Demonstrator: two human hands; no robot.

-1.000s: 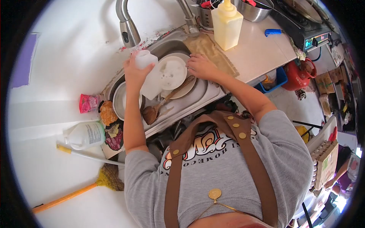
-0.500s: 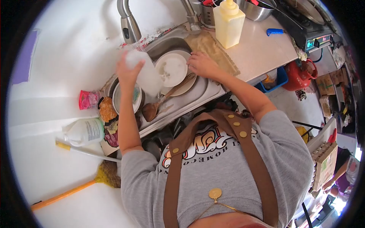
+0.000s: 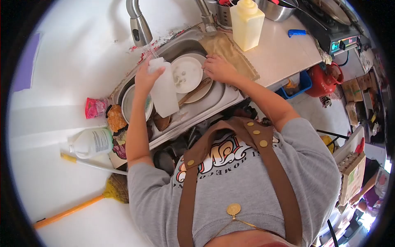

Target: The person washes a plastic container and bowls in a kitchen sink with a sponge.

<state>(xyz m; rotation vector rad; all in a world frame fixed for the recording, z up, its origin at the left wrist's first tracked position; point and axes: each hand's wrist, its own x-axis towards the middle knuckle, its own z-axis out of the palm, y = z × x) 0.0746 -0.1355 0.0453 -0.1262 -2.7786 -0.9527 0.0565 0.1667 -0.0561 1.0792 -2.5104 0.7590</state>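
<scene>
My left hand (image 3: 149, 78) is closed around the upper part of a whitish plastic bottle (image 3: 165, 92). The bottle's neck end is at the water stream (image 3: 150, 52) from the tap (image 3: 142, 33), and its base points toward my body. At the right side of the sink, my right hand (image 3: 220, 69) has its fingers bent and drawn together by the plates' rims; whatever they grip is hidden. A small white plate (image 3: 187, 74) with wet spots lies on a larger plate (image 3: 201, 95). Partly behind the bottle is a wooden spatula (image 3: 162, 122).
A pot or bowl (image 3: 131, 105) stands at the sink's left. A brown cloth (image 3: 230, 55) covers the right rim. The counter holds a yellowish squeeze bottle (image 3: 247, 26), a blue-handled tool (image 3: 297, 33) and a stove (image 3: 343, 43). A large jug (image 3: 92, 143) and a broom (image 3: 115, 189) are left.
Blurred by motion before, the bottle is now sharp and has shifted right and toward me. My left hand moved right with it; my right hand stayed nearly in place.
</scene>
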